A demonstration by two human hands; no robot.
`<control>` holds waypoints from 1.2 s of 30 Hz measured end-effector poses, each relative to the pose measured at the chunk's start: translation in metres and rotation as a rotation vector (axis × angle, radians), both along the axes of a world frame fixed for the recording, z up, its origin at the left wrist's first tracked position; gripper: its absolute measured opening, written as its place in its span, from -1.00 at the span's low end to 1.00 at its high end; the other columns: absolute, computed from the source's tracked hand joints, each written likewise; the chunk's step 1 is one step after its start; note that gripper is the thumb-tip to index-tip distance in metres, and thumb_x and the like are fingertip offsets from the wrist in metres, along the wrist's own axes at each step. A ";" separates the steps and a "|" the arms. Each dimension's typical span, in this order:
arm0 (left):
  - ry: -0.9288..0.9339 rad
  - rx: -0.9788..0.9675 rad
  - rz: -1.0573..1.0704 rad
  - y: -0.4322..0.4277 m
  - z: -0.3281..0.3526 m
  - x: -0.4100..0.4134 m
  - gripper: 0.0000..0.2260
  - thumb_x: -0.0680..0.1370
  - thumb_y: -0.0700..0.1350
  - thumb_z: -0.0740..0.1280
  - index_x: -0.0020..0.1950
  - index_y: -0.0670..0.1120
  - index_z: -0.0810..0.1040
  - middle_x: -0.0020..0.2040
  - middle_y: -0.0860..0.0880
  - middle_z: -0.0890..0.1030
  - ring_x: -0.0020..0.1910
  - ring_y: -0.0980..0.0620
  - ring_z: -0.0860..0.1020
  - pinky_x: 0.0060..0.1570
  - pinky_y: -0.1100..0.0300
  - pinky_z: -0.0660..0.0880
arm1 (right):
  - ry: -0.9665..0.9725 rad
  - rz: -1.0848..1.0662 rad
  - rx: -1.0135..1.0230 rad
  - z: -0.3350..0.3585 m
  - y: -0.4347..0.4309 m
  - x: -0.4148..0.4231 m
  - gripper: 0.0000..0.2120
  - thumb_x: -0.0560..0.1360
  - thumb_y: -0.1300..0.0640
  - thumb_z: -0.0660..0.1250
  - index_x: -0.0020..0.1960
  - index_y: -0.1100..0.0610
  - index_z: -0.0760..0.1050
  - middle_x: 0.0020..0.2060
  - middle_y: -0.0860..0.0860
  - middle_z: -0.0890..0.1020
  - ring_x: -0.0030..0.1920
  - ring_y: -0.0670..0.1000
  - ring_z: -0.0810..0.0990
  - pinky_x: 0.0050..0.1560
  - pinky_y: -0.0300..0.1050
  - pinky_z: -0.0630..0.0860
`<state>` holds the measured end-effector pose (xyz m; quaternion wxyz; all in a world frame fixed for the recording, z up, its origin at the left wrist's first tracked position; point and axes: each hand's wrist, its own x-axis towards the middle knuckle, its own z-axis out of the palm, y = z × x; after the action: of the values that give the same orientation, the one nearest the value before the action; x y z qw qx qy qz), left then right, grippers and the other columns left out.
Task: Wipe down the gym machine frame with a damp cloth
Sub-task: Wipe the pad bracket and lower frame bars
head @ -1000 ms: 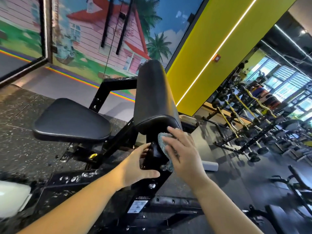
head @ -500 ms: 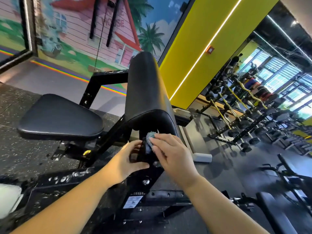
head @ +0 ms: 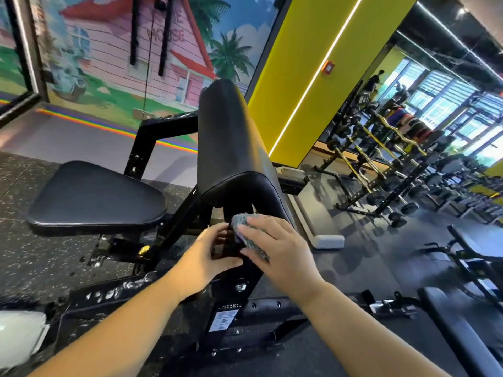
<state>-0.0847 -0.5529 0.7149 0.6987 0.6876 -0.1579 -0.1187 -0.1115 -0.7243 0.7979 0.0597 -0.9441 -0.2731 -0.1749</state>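
Press the damp cloth (head: 240, 222) along the frame post (head: 252, 271) with your flat, spread right hand (head: 276, 247); your left hand (head: 211, 253) grips the post's left side.

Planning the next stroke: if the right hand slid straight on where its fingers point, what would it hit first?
Probably the lower edge of the black pad just above the cloth under the right hand; depth is unclear.

Speckled rubber floor (head: 40, 254) carries the machine frame (head: 231, 297) and what seems a white block (head: 328, 242).
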 end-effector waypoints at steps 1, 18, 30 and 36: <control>0.006 0.026 0.010 0.000 0.001 0.000 -0.42 0.32 0.02 0.50 0.25 0.23 0.32 0.27 0.06 0.47 0.25 0.15 0.47 0.31 0.13 0.39 | -0.016 0.002 0.065 0.000 -0.014 -0.009 -0.73 0.48 0.12 0.29 0.14 0.08 0.62 0.10 -0.02 0.63 0.11 0.06 0.59 0.13 -0.09 0.55; 0.172 0.122 -0.036 0.010 0.018 -0.008 -0.56 0.53 -0.18 0.36 0.27 0.25 0.38 0.28 0.21 0.49 0.26 0.29 0.43 0.28 0.28 0.34 | 0.105 -0.176 -0.145 0.014 0.040 0.031 -0.37 0.47 -0.35 -0.03 0.33 -0.05 0.49 0.41 -0.04 0.41 0.40 0.14 0.35 0.41 0.24 0.25; 0.423 -0.126 0.200 -0.011 0.045 -0.004 -0.70 0.51 -0.36 0.06 0.06 -0.17 0.53 -0.03 -0.06 0.59 -0.02 0.06 0.50 0.16 0.09 0.49 | -0.031 -0.002 0.171 -0.017 -0.032 0.004 -0.71 0.49 0.12 0.35 0.20 0.06 0.58 0.18 0.01 0.59 0.23 0.11 0.55 0.22 0.12 0.52; 0.526 -0.240 0.230 -0.004 0.049 -0.003 -0.73 0.61 -0.21 0.05 -0.12 -0.12 0.53 -0.09 -0.11 0.55 -0.08 -0.02 0.48 0.04 0.00 0.45 | -0.056 -0.092 -0.112 -0.004 0.025 0.029 -0.70 0.51 -0.04 0.16 0.03 -0.04 0.65 -0.02 -0.09 0.68 0.04 0.03 0.65 0.18 0.11 0.51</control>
<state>-0.0878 -0.5564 0.7641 0.8008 0.5591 0.0942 -0.1929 -0.0825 -0.6989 0.7938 -0.0089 -0.9523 -0.2400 -0.1881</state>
